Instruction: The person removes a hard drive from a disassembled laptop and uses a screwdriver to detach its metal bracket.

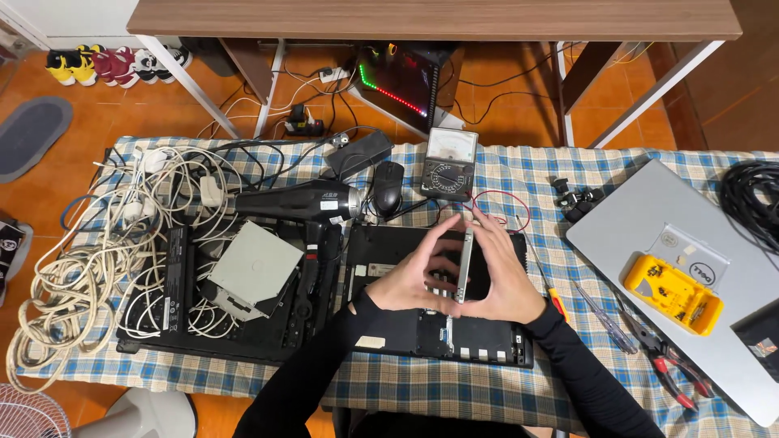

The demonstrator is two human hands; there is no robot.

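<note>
Near the bench's front edge, the left hand (410,280) and right hand (499,280) together grasp a silver drive caddy (465,264), already lifted clear of the opened black laptop base (406,332), its other parts untouched

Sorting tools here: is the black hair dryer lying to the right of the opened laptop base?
No, the black hair dryer lies left of the opened laptop base, over which both hands hold a metal-framed part.
</note>
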